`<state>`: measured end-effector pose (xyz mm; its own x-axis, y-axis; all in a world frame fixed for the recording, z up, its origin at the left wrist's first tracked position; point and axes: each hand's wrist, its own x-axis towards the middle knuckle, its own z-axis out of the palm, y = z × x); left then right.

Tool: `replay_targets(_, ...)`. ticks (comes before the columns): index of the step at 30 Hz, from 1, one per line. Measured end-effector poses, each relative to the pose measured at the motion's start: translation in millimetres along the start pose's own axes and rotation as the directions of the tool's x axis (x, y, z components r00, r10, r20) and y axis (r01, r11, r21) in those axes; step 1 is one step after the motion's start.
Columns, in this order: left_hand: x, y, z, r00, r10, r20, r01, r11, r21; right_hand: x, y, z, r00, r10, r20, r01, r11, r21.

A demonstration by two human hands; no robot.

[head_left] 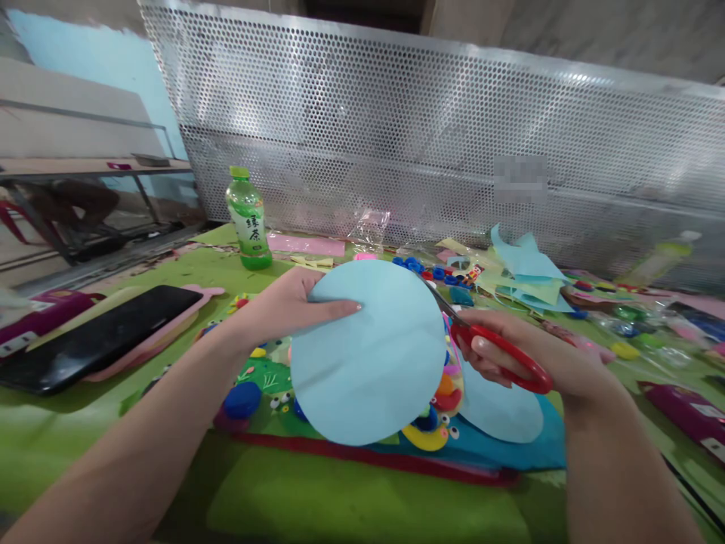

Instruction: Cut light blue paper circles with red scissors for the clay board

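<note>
My left hand [309, 302] grips a round sheet of light blue paper [371, 363] at its upper left, thumb on top and fingers behind. In my right hand [498, 347] are red-handled scissors [524, 366], their blades against the paper's upper right edge and partly hidden by it. Under the round sheet lies a colourful craft board [269, 378] with clay-like figures, among them a yellow crescent shape with googly eyes [427, 438]. Another light blue rounded paper [501, 412] rests to the right, on a darker blue sheet [544, 442].
A green tea bottle [249, 227] stands at the back left. On the left lies a black phone [107, 336]. Paper scraps [529, 264] and blue bottle caps [413, 264] are spread at the back. A perforated metal panel [368, 121] rises behind the green-covered table [317, 499].
</note>
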<state>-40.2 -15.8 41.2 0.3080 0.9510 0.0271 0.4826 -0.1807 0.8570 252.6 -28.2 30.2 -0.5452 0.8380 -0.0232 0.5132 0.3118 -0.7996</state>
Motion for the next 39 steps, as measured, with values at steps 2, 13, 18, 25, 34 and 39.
replay_targets(2,-0.7,0.4,0.1,1.000,-0.001,0.016,0.001,1.000,-0.009,-0.8,0.2,-0.2,0.999,-0.001,0.048,0.000,1.000,0.014)
replay_targets(13,-0.7,1.4,3.2,0.999,-0.012,0.052,0.012,1.000,0.009,-0.2,-0.4,1.6,0.993,0.056,0.107,-0.059,0.998,0.027)
replay_targets(18,-2.1,1.8,3.1,0.998,-0.018,0.060,0.017,1.000,0.020,2.0,-2.0,4.0,0.996,0.008,0.089,-0.013,0.999,0.049)
replay_targets(25,-1.7,2.0,3.0,0.997,-0.020,0.079,0.020,1.000,0.004,2.5,4.0,2.9,0.996,-0.008,0.085,0.004,0.999,0.047)
replay_targets(34,-2.1,3.6,3.8,0.991,-0.004,0.132,0.003,1.000,0.010,4.1,3.1,2.3,0.992,-0.069,0.105,0.074,0.997,-0.038)
replay_targets(39,-1.8,3.1,2.0,0.993,-0.013,0.117,0.009,0.999,0.036,2.4,-1.1,3.7,0.998,-0.025,0.063,0.027,0.999,-0.028)
